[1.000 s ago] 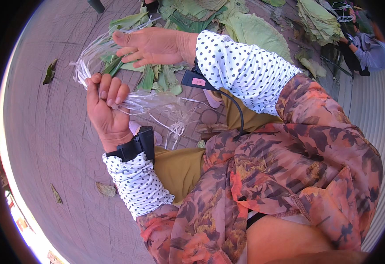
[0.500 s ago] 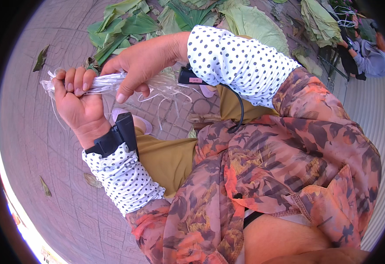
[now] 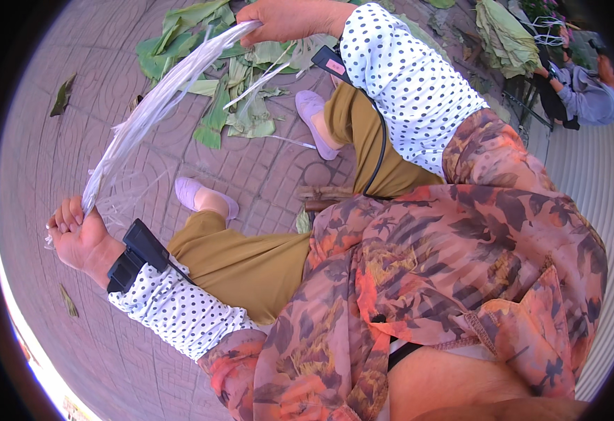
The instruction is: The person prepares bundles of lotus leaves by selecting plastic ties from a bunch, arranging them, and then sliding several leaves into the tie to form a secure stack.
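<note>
Head view, leaf pile as landmark. My left hand, well below and left of the pile, is curled tight, fingers folded into the palm, around the lower end of a bundle of white strips. My right hand, at the pile's upper edge, is closed on the other end; its fingertips sit near the picture's rim, so I can't fairly judge how firm that pinch is. The bundle bows between both hands, left of the pile, its upper stretch crossing in front of the leaves. Fine loose strands trail off near my left fist, below and left of the pile. Risks, as I judge them: an uneven grip could let single strips slide out; those stray strands could knot if the bundle slackens; a hard jerk could snap a thin one; dipping the bundle toward the pile could snag it on leaf edges.
</note>
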{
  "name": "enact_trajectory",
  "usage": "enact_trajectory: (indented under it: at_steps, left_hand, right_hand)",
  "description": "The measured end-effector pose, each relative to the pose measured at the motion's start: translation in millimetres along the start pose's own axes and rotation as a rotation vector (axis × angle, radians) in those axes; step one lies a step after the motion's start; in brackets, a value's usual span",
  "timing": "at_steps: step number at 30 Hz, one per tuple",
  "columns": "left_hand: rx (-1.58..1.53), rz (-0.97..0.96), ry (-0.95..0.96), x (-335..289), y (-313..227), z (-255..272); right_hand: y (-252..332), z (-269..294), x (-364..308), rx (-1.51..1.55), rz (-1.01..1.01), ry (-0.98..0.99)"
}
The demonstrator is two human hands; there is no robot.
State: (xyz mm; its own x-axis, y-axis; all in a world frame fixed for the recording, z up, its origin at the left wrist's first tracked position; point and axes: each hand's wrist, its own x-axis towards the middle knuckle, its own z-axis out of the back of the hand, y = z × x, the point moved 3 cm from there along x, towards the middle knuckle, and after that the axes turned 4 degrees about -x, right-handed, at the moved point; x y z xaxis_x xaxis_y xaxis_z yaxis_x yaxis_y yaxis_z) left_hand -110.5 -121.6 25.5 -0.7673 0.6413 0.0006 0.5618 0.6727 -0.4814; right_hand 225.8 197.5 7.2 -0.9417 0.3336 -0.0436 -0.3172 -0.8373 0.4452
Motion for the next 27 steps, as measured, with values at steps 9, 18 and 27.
enact_trajectory:
  at_steps: [9,18,27]
  left_hand:
    - [0.076,-0.141,-0.19,1,-27,18]
    - [0.064,-0.162,-0.355,2,-26,29]
    - [0.212,-0.336,-0.474,8,-42,42]
  right_hand:
    - [-28,4,5,0.087,-0.065,-0.037]
    - [-78,19,-16,-0.031,-0.081,-0.201]
    - [-111,39,-40,0.135,-0.29,-0.167]
